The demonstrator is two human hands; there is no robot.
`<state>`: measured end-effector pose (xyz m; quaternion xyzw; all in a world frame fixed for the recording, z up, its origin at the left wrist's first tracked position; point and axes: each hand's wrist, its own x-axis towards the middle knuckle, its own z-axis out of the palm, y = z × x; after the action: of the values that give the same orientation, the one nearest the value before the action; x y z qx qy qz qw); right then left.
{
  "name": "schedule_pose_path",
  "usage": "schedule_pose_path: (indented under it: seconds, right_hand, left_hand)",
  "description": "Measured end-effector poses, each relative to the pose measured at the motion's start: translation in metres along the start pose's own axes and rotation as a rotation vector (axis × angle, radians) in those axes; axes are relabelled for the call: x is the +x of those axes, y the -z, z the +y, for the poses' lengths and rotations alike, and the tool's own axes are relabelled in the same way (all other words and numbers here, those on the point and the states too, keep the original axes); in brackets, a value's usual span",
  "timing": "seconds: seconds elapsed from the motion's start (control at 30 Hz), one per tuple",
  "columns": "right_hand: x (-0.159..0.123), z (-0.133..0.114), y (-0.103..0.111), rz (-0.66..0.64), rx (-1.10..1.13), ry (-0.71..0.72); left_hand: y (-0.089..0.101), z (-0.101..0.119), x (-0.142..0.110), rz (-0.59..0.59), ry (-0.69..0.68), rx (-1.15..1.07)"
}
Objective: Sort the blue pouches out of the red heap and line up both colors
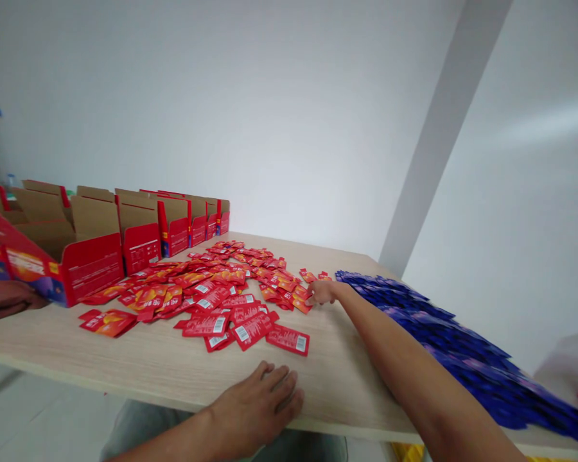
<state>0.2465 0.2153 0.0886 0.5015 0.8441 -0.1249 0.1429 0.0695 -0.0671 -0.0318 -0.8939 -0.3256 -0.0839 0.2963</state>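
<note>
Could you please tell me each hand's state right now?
Left hand: open, palm down, holding nothing visible.
Right hand: at the red packets; whether it grips one cannot be told.

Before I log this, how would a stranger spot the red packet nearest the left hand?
On the table, find the red pile between the boxes and the blue pile. Go to its near edge, just beyond the left hand. The packet lies barcode up, farther right than its barcode-up neighbours.
</note>
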Motion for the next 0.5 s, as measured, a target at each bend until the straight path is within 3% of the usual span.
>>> schedule_pose_path:
  seconds: [0.13, 0.23, 0.33, 0.4, 0.5]
  right_hand:
    - [0.003, 0.009, 0.015, -0.064, 0.063, -0.031]
    - [0.012, 0.025, 0.033, -0.012, 0.083, -0.052]
    - [0.029, 0.043, 0.051, 0.057, 0.102, -0.060]
    - [0.044, 0.053, 0.059, 0.106, 0.125, -0.059]
    - [0.071, 0.057, 0.064, 0.165, 0.173, -0.042]
  left_hand:
    - [-0.012, 0.003, 0.000, 0.095, 0.033, 0.027]
    - [-0.032, 0.005, -0.002, 0.204, 0.029, 0.048]
    - [-0.041, -0.005, 0.002, 0.216, -0.001, -0.031]
    - [-0.034, -0.026, 0.014, 0.191, -0.008, -0.144]
    - [-0.014, -0.086, 0.050, 0.121, 0.092, -0.290]
